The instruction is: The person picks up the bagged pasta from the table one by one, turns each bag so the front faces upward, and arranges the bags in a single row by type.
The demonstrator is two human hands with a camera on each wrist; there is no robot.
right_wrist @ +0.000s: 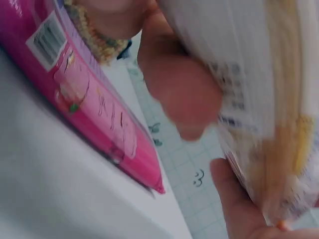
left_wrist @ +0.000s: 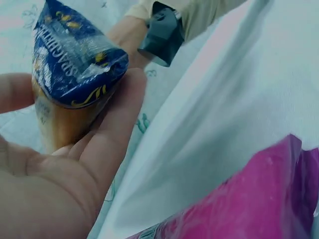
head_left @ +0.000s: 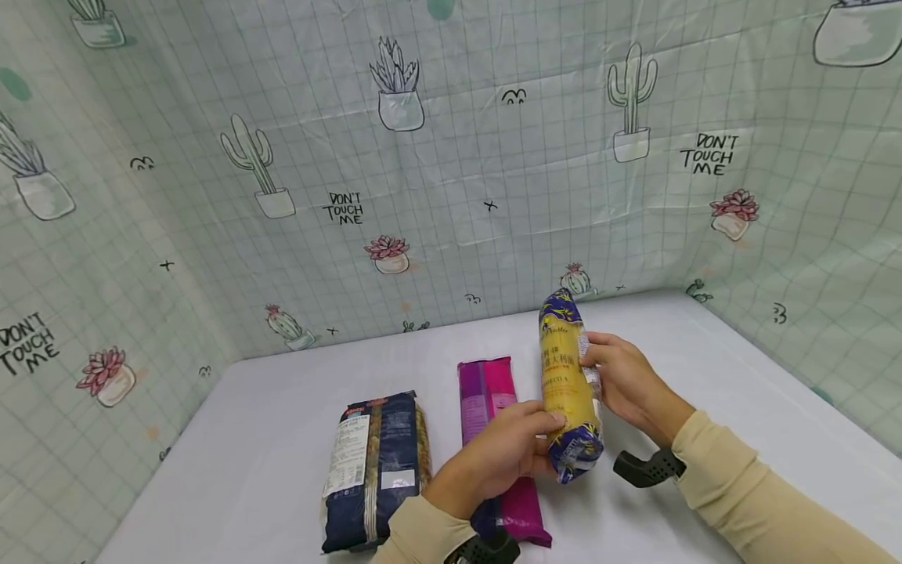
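A person's two hands hold a yellow pack [head_left: 564, 368] of spaghetti above a white table [head_left: 254, 470], at about 4 o'clock from the middle of the head view. The pack stands nearly upright, its blue ends at 12 and 6 o'clock. The left hand [head_left: 503, 446] grips it low, at its 7 o'clock, thumb across the front and fingers round behind. The right hand [head_left: 623, 380] holds its edge at 3 o'clock, thumb and fingers closed on the wrapper; the right wrist view is blurred there. At the yellow pack's 8 o'clock, a long pink pack [head_left: 486, 392] lies on the table, partly hidden by the left hand. Further out, towards 9 o'clock from the pink pack and just beside it, lies a wider navy pack [head_left: 384, 462] with a white label [head_left: 350, 454]; the left sleeve [head_left: 423, 533] covers its 5 o'clock corner. Both sleeves are beige, with a black device at each wrist. Beyond the table, at 12 o'clock, hangs a pale checked curtain [head_left: 451, 196] printed with potted cacti and "Don't touch me".
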